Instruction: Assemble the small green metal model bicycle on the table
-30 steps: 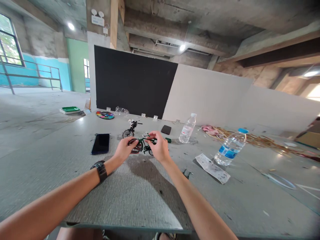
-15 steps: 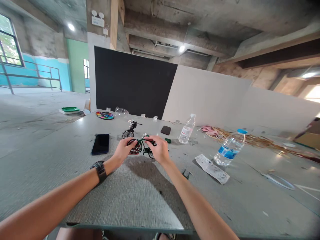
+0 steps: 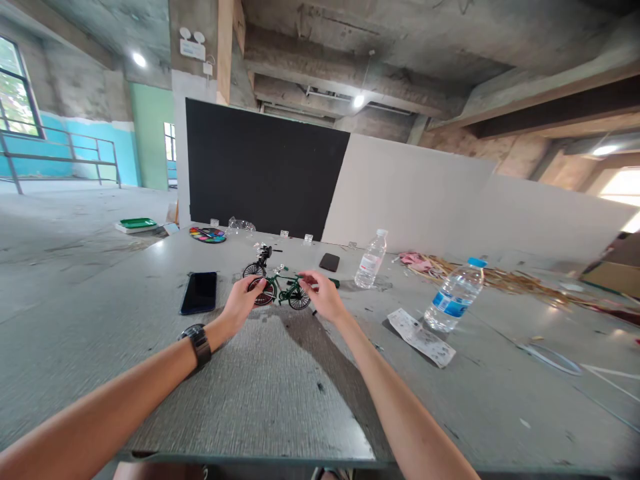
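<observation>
In the head view, the left hand is clamping the front wheel of the green bike between thumb and fingers. The bike is standing upright between the two hands above or on the desk; whether its wheels are touching is unclear. Its long axis is running roughly left to right, from the left grip toward the right hand, with the handlebar toward the left grip and the rear wheel toward the right. The left hand is nearer the front end, the right nearer the rear. The right grip's thumb and fingers are curling beside the rear end; one cannot tell whether they are pinching anything.

Just beyond the left grip, a black model is standing; left of that grip, a phone is lying. Right of the right grip, a bottle is standing.
</observation>
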The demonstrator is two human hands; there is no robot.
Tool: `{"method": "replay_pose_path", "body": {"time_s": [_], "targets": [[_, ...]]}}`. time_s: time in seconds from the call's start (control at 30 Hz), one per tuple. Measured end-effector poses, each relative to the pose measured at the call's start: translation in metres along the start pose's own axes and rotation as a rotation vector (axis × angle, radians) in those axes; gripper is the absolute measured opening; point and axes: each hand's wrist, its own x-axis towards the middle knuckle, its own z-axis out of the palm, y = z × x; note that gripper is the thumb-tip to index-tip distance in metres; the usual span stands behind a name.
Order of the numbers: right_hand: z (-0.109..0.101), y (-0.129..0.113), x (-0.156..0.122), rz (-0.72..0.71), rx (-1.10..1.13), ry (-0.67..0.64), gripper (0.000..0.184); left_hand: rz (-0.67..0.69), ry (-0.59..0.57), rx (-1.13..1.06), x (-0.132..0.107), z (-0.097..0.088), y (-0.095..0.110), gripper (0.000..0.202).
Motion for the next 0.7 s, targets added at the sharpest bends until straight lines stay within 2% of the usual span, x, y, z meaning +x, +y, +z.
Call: {"method": "replay_pose_path", "body": {"time_s": [0.1,0.2,0.3,0.43,0.7], "targets": [[0.001,0.000,0.001,0.009,0.019,0.018,0.028,0.158,0.069,0.315,0.007,-0.006,-0.003,0.032],[0.003,-0.002,0.001,0.003,0.000,0.054,0.024,0.263,0.041,0.478,0.012,-0.014,-0.006,0.027],[0.005,-0.003,0.000,-0.013,-0.051,0.032,0.022,0.289,-0.023,0.528,0.016,-0.020,-0.009,0.025],[0.005,-0.006,-0.002,-0.021,-0.081,0.001,0.022,0.307,-0.048,0.559,0.017,-0.023,-0.013,0.027],[0.001,-0.002,-0.002,-0.027,-0.048,0.012,0.024,0.307,-0.016,0.621,0.017,-0.024,-0.010,0.034]]}}
